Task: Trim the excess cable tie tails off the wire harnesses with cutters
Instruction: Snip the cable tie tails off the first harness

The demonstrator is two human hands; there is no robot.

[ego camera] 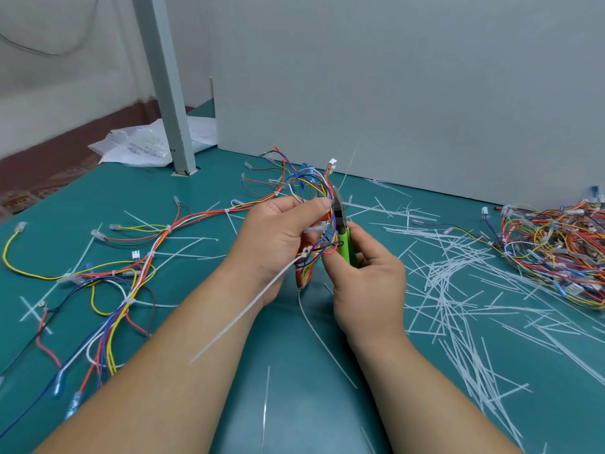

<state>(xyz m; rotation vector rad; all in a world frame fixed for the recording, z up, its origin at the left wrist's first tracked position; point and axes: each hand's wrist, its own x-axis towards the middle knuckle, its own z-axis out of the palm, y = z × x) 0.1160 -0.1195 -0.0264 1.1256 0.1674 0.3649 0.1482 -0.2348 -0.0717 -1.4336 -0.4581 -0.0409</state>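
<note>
harness (311, 188): thin multicolour wires, bunched, held above the table between both hands
left hand (275, 234): fingers curled round the bundle, thumb pinching on top
tie tail (248, 309): long flat white plastic strip, sticks out down-left from the bundle
cutters (344, 245): green handles, dark metal head up by the left thumb; blade gap unclear
right hand (366, 280): fingers wrapped on the handles
table (294, 404): smooth teal mat
offcuts (458, 290): white strips scattered on the right
pile (556, 250): tangled harnesses, far right

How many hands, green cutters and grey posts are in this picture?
Hands: 2, the left hand holding a wire harness, the right hand
Cutters: 1, the green cutters in the right hand
Posts: 1, the grey post
Total: 4
</note>
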